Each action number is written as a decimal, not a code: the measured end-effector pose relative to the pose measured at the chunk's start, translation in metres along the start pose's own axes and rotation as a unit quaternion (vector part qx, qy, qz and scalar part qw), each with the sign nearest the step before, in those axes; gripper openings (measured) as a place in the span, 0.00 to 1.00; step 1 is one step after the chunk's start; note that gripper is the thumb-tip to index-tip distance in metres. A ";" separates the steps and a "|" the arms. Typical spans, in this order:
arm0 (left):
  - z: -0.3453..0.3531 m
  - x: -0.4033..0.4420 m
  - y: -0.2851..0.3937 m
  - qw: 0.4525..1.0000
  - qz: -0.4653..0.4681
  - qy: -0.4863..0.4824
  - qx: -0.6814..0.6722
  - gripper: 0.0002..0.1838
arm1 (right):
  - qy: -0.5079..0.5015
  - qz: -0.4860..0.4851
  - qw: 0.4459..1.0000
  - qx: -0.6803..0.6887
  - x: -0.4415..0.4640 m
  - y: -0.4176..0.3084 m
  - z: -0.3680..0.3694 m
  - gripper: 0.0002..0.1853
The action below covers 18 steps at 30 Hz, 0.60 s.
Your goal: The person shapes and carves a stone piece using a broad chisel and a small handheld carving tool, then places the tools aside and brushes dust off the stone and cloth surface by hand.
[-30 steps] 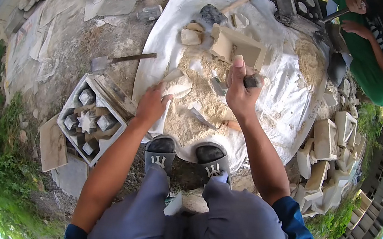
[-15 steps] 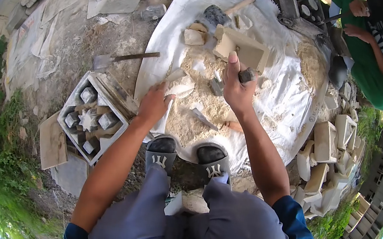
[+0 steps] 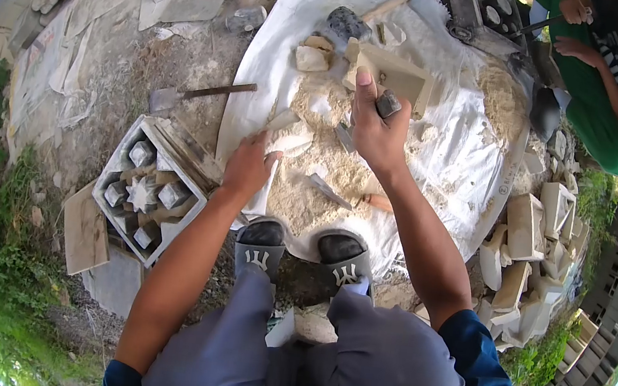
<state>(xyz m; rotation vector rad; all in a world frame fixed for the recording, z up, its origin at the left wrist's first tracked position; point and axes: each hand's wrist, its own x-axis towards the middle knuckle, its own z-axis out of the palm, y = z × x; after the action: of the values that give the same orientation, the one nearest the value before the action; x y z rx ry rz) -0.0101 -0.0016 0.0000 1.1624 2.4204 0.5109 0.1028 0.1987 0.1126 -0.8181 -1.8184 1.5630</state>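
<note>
My left hand (image 3: 249, 163) rests against a pale, rough stone block (image 3: 290, 140), steadying its left side; the fingers are partly hidden. My right hand (image 3: 379, 136) is closed round a dark-handled tool (image 3: 388, 104), its butt pointing up at me. A grey metal blade (image 3: 345, 137) shows below that fist, just right of the block; its full shape is hidden. In front of my feet lies a wood-handled flat blade (image 3: 329, 191) on the pale dust. Beyond my right hand stands a hollow pale block (image 3: 400, 78).
A white sheet (image 3: 263, 70) strewn with chips lies under the work. A mallet (image 3: 349, 24) and broken pieces (image 3: 314, 55) are at its far end. On the left are a hatchet-like tool (image 3: 205, 92) and a hexagonal mould (image 3: 111, 167). Cut blocks (image 3: 527, 229) and another person (image 3: 604, 115) are at right.
My right hand has shifted a little left, bringing the tool's blade closer to the stone block. My left hand has stayed in place on the block.
</note>
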 end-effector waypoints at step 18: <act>-0.002 -0.002 0.000 1.000 -0.009 -0.008 -0.010 0.30 | -0.026 -0.035 0.999 0.028 0.008 0.000 0.015 0.29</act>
<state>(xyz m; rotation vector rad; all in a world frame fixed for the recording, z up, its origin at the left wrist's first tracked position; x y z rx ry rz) -0.0094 -0.0035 0.0021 1.1310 2.4051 0.5175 0.0866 0.1953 0.1112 -0.6876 -1.8103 1.5968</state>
